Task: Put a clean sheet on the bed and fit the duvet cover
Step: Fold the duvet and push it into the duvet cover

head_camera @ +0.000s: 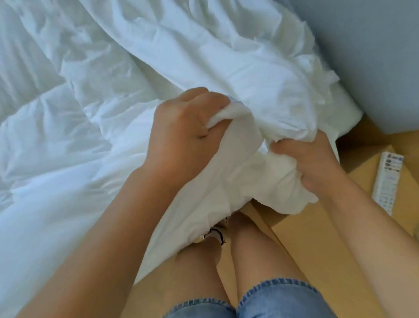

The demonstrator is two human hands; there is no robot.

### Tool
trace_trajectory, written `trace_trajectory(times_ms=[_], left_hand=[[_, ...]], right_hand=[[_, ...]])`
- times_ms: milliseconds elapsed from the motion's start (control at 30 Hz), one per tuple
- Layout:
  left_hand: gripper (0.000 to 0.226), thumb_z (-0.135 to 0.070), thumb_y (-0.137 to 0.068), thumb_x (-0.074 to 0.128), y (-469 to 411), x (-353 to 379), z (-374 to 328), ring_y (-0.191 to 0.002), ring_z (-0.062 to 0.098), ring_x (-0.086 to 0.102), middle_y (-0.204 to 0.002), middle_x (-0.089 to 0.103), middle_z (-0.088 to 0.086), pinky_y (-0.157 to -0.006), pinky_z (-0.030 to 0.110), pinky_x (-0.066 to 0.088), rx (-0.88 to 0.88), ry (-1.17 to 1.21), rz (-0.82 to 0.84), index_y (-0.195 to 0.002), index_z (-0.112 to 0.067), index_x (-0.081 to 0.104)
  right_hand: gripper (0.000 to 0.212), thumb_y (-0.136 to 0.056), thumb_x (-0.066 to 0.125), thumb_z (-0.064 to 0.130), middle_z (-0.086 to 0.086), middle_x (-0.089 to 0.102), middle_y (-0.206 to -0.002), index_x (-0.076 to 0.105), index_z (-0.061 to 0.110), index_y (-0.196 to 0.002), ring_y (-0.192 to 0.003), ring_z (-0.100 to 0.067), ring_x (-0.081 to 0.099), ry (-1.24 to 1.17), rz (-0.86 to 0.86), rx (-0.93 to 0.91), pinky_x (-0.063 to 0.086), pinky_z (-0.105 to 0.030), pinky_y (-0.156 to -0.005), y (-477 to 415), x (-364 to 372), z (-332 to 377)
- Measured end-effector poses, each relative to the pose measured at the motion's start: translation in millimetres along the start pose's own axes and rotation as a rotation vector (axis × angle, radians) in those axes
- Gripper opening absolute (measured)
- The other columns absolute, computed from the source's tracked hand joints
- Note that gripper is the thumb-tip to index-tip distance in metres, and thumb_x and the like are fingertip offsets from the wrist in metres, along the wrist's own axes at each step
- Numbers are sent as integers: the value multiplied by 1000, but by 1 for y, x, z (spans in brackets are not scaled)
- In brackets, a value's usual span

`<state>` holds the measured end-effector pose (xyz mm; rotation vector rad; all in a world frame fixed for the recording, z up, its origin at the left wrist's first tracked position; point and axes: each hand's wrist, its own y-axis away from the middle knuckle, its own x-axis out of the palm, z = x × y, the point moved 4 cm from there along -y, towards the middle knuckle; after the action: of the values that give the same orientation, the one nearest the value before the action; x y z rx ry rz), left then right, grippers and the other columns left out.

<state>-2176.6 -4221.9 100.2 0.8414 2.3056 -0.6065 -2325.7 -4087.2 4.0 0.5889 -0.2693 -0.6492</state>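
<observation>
A white quilted duvet (35, 142) covers the bed on the left. Over its right part lies the crumpled white duvet cover (187, 58). At the bed's near corner a bunched corner of white fabric (247, 176) hangs over the edge. My left hand (186, 140) grips the top of that bunch with curled fingers. My right hand (309, 164) grips the same bunch from the right side, fingers buried in the cloth. I cannot tell where the duvet ends and the cover begins inside the bunch.
A light wooden bedside table (326, 225) stands at the right with a white remote control (387, 180) on it. A grey-blue wall (366, 43) rises behind. My bare legs and denim shorts (270, 302) are right against the bed edge.
</observation>
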Motion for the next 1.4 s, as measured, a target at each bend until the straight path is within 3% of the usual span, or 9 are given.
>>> trace_trajectory(times_ms=[167, 300, 467, 567, 800, 967, 1100, 1233, 1400], left_hand=[[13, -14, -85, 63, -11, 27, 54, -69, 8, 50, -74, 55, 2, -61, 16, 36, -227, 35, -87, -85, -5, 72], [28, -24, -89, 60, 9, 53, 113, -105, 29, 50, -107, 55, 12, -88, 31, 31, -390, -309, 173, -114, -10, 66], [31, 2, -66, 62, 33, 59, 89, -102, 36, 61, -102, 66, 12, -96, 58, 39, -38, -438, 97, -95, -5, 70], [25, -9, -70, 62, 45, 76, 79, -110, 30, 60, -101, 68, 8, -105, 55, 32, 111, -469, 239, -93, -3, 70], [54, -57, -95, 27, 40, 117, 121, -109, 26, 45, -114, 54, 5, -96, 41, 28, 3, -858, 785, -121, -18, 53], [71, -74, -82, 39, 39, 138, 126, -118, 27, 37, -125, 43, 7, -104, 52, 22, -20, -911, 904, -122, -18, 56], [27, -31, -96, 44, 44, 129, 123, -123, 24, 43, -121, 57, 1, -112, 49, 10, -41, -625, 818, -119, -21, 55], [23, -28, -92, 53, 65, 78, 107, -90, 19, 56, -77, 61, -3, -102, 21, 18, -215, -80, 375, -75, -15, 60], [14, -21, -85, 65, 97, 59, 84, -103, 17, 39, -102, 46, -3, -98, 27, 31, -601, 159, 53, -91, -11, 74]], right_hand=[[34, -73, 65, -12, 2, 74, -81, 70, 17, -89, -78, -14, 71, -103, 19, 81, 55, -25, -61, -1, 19, -19], [34, -67, 69, -8, 2, 73, -85, 71, 17, -90, -85, -17, 70, -80, -58, 47, 54, -26, -65, 1, 35, -35], [37, -70, 69, -9, 6, 72, -85, 68, 13, -99, -85, -11, 69, 14, -168, 20, 52, -20, -65, 0, 53, -45], [38, -69, 69, -8, 6, 72, -88, 69, 18, -97, -88, -11, 69, 29, -230, 0, 53, -20, -67, -1, 51, -46], [37, -68, 74, 0, 9, 73, -87, 68, 21, -98, -85, -9, 70, -14, -450, 66, 55, -25, -70, -2, 24, -63], [36, -67, 74, -1, 16, 71, -78, 66, 26, -89, -79, 0, 68, 34, -467, 46, 50, -14, -63, -8, 32, -70], [34, -67, 75, 3, 14, 68, -79, 64, 29, -87, -75, 4, 65, 170, -432, 3, 50, -14, -64, -5, 38, -70], [33, -66, 74, 0, 11, 70, -79, 65, 26, -85, -76, 0, 67, 156, -334, 21, 52, -14, -61, 3, 46, -63], [27, -59, 73, 7, 5, 74, -85, 73, 26, -78, -84, -10, 70, 89, -68, 15, 55, -23, -67, 25, 73, -49]])
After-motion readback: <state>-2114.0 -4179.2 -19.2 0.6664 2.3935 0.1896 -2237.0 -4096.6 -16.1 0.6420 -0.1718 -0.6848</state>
